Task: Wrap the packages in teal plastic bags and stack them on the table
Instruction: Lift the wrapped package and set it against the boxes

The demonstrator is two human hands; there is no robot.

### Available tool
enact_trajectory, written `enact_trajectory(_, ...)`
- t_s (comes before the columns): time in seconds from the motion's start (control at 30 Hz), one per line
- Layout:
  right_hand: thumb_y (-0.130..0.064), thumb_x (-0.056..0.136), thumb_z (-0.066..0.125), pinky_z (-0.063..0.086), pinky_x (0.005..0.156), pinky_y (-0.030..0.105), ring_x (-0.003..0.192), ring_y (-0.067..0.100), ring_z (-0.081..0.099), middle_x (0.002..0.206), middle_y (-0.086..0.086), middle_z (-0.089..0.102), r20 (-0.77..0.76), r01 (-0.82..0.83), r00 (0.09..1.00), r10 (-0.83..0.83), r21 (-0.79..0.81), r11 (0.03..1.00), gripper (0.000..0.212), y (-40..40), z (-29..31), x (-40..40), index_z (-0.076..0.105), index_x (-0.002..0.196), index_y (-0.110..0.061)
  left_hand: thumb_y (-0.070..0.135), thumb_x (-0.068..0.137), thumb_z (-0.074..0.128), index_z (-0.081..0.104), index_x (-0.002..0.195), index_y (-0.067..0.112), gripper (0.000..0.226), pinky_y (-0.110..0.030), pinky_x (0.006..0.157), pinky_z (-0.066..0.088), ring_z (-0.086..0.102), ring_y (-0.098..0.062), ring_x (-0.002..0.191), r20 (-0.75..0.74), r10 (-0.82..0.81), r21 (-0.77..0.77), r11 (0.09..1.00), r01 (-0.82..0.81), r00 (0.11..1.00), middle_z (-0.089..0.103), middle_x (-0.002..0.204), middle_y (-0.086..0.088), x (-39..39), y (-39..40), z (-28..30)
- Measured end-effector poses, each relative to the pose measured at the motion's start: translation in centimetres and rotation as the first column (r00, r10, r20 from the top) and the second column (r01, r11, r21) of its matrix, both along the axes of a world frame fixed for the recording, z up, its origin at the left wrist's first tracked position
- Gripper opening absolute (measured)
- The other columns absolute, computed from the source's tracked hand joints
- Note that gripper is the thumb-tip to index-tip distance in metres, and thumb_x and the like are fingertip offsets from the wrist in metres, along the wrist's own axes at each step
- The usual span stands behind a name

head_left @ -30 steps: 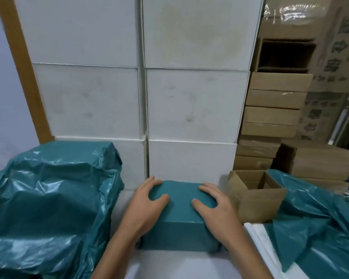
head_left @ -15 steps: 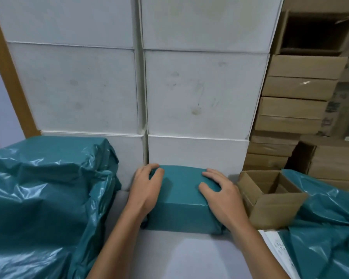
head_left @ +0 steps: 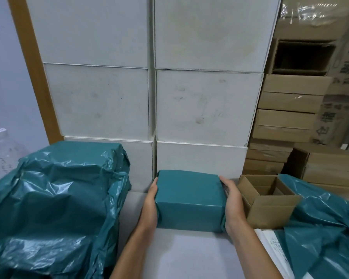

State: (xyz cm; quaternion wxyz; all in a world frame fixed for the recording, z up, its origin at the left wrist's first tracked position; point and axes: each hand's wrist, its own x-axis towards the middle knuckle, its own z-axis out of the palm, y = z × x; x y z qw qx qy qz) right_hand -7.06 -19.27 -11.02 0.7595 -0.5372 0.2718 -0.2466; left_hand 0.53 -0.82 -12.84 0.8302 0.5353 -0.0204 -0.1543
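Note:
A box-shaped package wrapped smooth in teal plastic (head_left: pixel 189 200) rests on the pale table (head_left: pixel 189 256), close to the stacked white boxes behind it. My left hand (head_left: pixel 150 206) presses flat against its left side. My right hand (head_left: pixel 233 204) clasps its right side, fingers curled round the far corner. The package is held between both palms. A large crumpled teal bag (head_left: pixel 54 206) covering a bulky load fills the left of the table. More loose teal plastic (head_left: pixel 326 224) lies at the right.
White boxes (head_left: pixel 206 105) form a wall directly behind the package. An open empty cardboard box (head_left: pixel 268 200) stands just right of my right hand, with stacked brown cartons (head_left: pixel 286 117) behind. A clear bottle (head_left: pixel 3 150) is at far left. Printed paper (head_left: pixel 274 244) lies at lower right.
Both hands slid off the package's top and now clamp its left and right sides. The package stays against the white boxes.

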Motion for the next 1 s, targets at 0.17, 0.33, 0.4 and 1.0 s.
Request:
enact_trajectory(0.17, -0.034, 0.105, 0.046, 0.055, 0.065, 0.032, 0.086, 0.020, 0.076, 0.104, -0.004, 0.082, 0.099, -0.019, 0.995, 0.012, 0.071, 0.997, 0.034, 0.6, -1.5, -0.2, 0.072, 0.127, -0.036, 0.039, 0.108, 0.041, 0.082, 0.097, 0.022, 0.047, -0.023, 0.066, 0.058, 0.078, -0.010, 0.076, 0.000, 0.003, -0.005, 1.000, -0.003, 1.000, 0.084, 0.095, -0.002, -0.5, -0.3, 0.4)
enact_trajectory(0.33, -0.055, 0.096, 0.055, 0.060, 0.076, 0.044, 0.094, 0.031, 0.076, 0.106, 0.007, 0.081, -0.009, 0.053, 0.999, -0.054, -0.054, 0.997, 0.037, 1.1, -1.0, -0.2, 0.079, 0.114, -0.034, 0.037, 0.107, 0.043, 0.079, 0.117, 0.022, 0.041, -0.027, 0.069, 0.051, 0.073, -0.018, 0.087, 0.019, 0.205, 0.171, 0.964, -0.205, 0.979, 0.081, 0.101, -0.004, -0.9, 0.1, 0.7)
enact_trajectory(0.4, -0.056, 0.099, 0.046, 0.060, 0.079, 0.046, 0.090, 0.027, 0.073, 0.099, 0.007, 0.078, -0.097, 0.115, 0.985, -0.145, -0.266, 0.957, 0.038, 1.6, -0.6, -0.5, 0.076, 0.104, -0.033, 0.037, 0.111, 0.032, 0.077, 0.118, 0.028, 0.046, -0.027, 0.072, 0.050, 0.069, -0.015, 0.090, 0.123, 0.322, 0.301, 0.889, -0.345, 0.939, 0.078, 0.104, 0.000, -1.8, 0.6, 1.4)
enact_trajectory(1.0, -0.036, 0.111, 0.040, 0.038, 0.114, 0.036, 0.138, 0.019, 0.052, 0.149, -0.001, 0.060, 0.020, -0.004, 0.999, 0.030, -0.760, 0.650, 0.043, 14.9, 6.5, -1.1, 0.058, 0.147, -0.020, 0.032, 0.106, 0.054, 0.073, 0.129, 0.027, 0.030, -0.020, 0.095, 0.052, 0.066, 0.003, 0.112, 0.766, 0.230, 0.239, 0.766, -0.597, 0.601, 0.073, 0.119, 0.020, -4.9, 14.7, 13.4)
